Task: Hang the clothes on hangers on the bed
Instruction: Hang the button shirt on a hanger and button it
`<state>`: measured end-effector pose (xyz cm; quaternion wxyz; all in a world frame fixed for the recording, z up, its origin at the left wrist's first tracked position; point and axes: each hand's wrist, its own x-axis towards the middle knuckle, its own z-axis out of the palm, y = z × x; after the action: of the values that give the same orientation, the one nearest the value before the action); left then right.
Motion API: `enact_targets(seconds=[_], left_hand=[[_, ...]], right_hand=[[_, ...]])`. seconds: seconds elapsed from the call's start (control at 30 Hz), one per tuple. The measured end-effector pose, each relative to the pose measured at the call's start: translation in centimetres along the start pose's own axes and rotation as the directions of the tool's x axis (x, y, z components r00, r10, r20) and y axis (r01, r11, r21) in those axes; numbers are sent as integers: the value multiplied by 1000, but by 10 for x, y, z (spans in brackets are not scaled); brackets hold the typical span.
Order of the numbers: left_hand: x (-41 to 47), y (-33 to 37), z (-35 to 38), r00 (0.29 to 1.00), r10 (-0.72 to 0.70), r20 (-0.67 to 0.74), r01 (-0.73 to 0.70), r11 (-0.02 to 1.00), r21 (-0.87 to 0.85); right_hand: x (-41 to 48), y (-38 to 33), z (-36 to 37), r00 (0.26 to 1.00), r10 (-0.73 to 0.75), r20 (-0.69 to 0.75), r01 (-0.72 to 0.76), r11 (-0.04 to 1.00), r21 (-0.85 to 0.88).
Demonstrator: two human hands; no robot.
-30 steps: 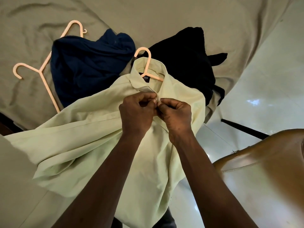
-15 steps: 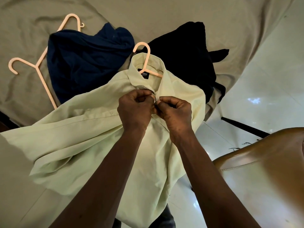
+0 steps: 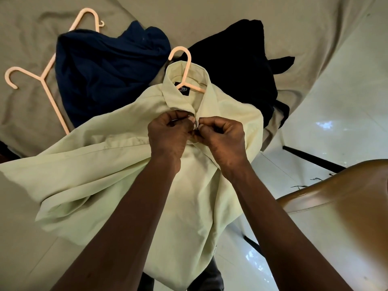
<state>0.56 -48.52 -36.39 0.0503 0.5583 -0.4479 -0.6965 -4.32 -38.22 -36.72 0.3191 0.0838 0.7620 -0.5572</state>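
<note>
On the bed point(image 3: 231, 13), left hand point(image 3: 168, 136) and right hand point(image 3: 225, 141) as before, pinch-tight on the pale shirt point(image 3: 100, 169).

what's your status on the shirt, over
Left grip and right grip both pinching shirt front under collar. Hanger in the shirt's neck. Navy garment and black garment behind, not hung.
</note>
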Motion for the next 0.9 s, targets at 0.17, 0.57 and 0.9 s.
enact_targets(seconds=[0.17,0.57,0.9], left_hand=[[-1,-3,-2,999,40,9,-41,995,97],[3,-5,-10,972,216,92,-234,918,319],[3,-5,-3,970,245,-12,-229,924,307]], right_hand=[[-2,4,-8,1000,-10,28,9,998,56],[-4,2,2,994,-97,-43,90,986,-140],[-9,11,18,975,-60,-214,67,997,25]])
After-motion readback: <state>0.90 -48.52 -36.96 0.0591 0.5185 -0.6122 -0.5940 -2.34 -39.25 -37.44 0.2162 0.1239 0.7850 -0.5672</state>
